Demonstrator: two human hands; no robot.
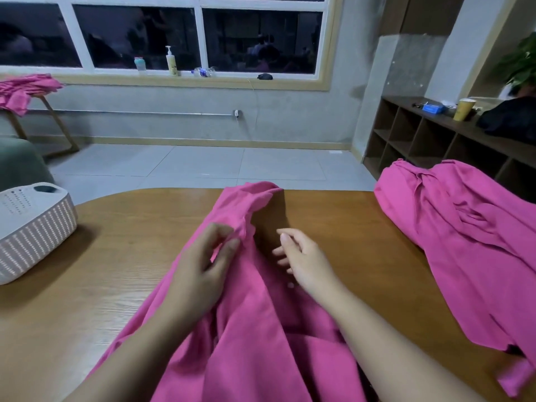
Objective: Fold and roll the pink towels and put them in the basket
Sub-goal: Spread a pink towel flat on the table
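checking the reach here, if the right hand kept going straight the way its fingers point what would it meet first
Probably the raised fold of the pink towel that the left hand pinches. The right hand points up-left across a narrow strip of bare table. Depth is unclear.

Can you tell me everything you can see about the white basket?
The white basket sits on the left end of the wooden table, partly cut off by the picture's edge. It looks like plastic, moulded in a woven pattern with rows of small gaps. Its rim has a cut-out handle hole. No towels show inside from this angle. Neither hand touches it.
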